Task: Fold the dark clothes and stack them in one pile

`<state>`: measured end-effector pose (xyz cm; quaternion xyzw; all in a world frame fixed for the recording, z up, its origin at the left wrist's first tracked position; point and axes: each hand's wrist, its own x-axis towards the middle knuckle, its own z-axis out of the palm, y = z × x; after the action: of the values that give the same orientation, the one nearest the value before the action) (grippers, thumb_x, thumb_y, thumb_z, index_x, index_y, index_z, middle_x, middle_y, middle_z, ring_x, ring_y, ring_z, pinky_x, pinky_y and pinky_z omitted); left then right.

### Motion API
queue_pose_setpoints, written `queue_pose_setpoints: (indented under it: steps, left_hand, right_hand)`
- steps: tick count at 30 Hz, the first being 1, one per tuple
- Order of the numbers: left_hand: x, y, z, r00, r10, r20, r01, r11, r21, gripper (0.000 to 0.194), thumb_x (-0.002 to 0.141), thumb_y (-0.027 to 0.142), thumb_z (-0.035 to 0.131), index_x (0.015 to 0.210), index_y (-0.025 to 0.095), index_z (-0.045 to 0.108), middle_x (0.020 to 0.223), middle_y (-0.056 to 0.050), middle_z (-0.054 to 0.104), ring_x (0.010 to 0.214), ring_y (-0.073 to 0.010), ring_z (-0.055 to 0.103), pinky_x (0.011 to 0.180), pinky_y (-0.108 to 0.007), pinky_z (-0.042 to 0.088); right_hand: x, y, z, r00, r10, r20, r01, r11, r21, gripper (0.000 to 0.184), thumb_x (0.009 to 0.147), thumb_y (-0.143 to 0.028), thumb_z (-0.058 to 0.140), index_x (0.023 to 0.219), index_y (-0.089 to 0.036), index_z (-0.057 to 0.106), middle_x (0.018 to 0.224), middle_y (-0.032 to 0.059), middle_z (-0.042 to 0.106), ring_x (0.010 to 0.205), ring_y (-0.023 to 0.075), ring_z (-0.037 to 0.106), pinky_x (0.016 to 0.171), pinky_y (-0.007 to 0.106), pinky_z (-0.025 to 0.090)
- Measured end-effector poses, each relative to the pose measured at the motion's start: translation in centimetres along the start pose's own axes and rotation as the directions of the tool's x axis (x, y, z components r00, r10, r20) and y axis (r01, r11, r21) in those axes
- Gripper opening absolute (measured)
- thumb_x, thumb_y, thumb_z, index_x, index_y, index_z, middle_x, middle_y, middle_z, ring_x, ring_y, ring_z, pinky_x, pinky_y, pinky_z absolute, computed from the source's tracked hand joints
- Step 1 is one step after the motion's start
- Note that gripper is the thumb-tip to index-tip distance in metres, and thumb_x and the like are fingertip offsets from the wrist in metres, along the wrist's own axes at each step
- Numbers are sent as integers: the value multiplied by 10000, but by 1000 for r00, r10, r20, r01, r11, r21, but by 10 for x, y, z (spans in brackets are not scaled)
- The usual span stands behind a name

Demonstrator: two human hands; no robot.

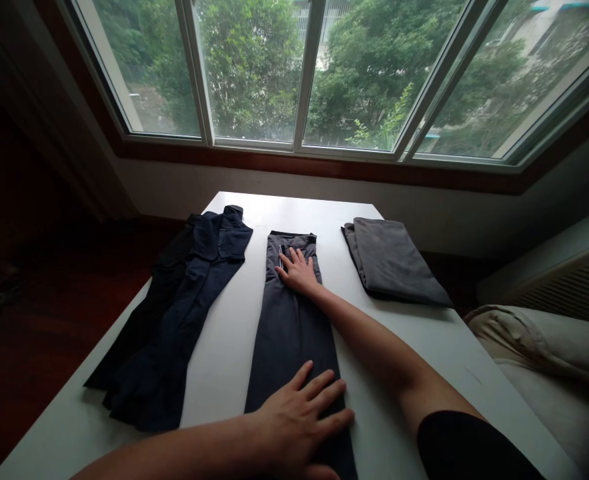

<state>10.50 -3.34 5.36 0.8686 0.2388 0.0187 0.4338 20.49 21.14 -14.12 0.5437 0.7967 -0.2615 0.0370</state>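
Observation:
A pair of dark grey trousers lies folded lengthwise down the middle of the white table. My right hand rests flat on the far end of the trousers, near the waistband, fingers spread. My left hand presses flat on the near end, fingers apart. Neither hand grips anything.
A pile of navy and black garments lies on the table's left side. A folded grey garment sits at the far right. A beige cushion is beside the table's right edge. Windows run behind the table.

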Motion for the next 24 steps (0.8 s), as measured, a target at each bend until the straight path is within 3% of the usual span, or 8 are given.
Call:
queue_pose_setpoints:
  steps: [2, 10, 14, 17, 20, 22, 24]
  left_hand:
    - [1, -1, 0, 1000, 0, 0, 0, 1000, -11, 786, 1020, 655, 403, 1646, 200, 265, 1717, -160, 149, 1586, -365, 130, 1273, -603, 70]
    - [2, -23, -4, 990, -130, -62, 132, 991, 37, 829, 990, 677, 460, 1642, 201, 275, 1716, -156, 156, 1587, -372, 116, 1274, -608, 70]
    - [-2, -8, 8, 999, -38, -21, 40, 993, 112, 837, 1001, 683, 425, 1647, 181, 253, 1712, -167, 162, 1582, -363, 154, 1271, -599, 146]
    - [-8, 1, 28, 993, 118, 3, -115, 967, 229, 675, 1053, 542, 431, 1624, 203, 312, 1696, -148, 242, 1560, -334, 254, 1254, -570, 250]
    - [-21, -1, 36, 970, 240, -21, -224, 929, 295, 492, 1089, 334, 412, 1576, 270, 394, 1667, -68, 346, 1535, -258, 332, 1263, -496, 284]
    - [-33, -6, 26, 978, 200, -61, -180, 955, 236, 521, 1062, 377, 484, 1566, 268, 406, 1656, -56, 371, 1531, -257, 339, 1274, -490, 269]
    - [-46, -14, 8, 990, 58, -132, -40, 990, 138, 571, 1005, 419, 578, 1534, 244, 451, 1631, -81, 412, 1508, -289, 373, 1265, -525, 280]
  right_hand:
    - [4, -3, 2, 1000, 12, 6, -12, 1000, 4, 697, 1018, -706, 315, 1620, -354, 317, 1732, 68, 88, 1583, 358, 18, 1198, 702, 43]
    - [71, 15, -12, 995, 78, 59, -81, 995, 62, 729, 1016, -712, 329, 1625, -310, 320, 1723, 103, 126, 1581, 340, 45, 1210, 675, 13]
    - [70, 14, -20, 998, 58, 27, -60, 995, 84, 688, 1044, -663, 322, 1610, -275, 357, 1714, 120, 167, 1580, 330, 80, 1216, 660, 52]
    - [49, 10, -24, 996, -13, -92, 20, 997, 68, 589, 1076, -553, 344, 1566, -240, 442, 1691, 129, 248, 1570, 313, 155, 1233, 613, 94]
    - [8, 5, -22, 968, -170, -187, 178, 984, 27, 521, 1073, -461, 416, 1527, -220, 507, 1666, 130, 313, 1564, 298, 207, 1254, 561, 122]
    - [-32, 3, -17, 935, -319, -153, 326, 945, 25, 526, 1052, -448, 483, 1530, -230, 509, 1663, 124, 320, 1561, 295, 227, 1261, 541, 149]
    - [-76, 1, -13, 884, -464, -56, 468, 881, 76, 526, 1040, -445, 520, 1531, -258, 510, 1646, 110, 361, 1547, 288, 274, 1260, 531, 186]
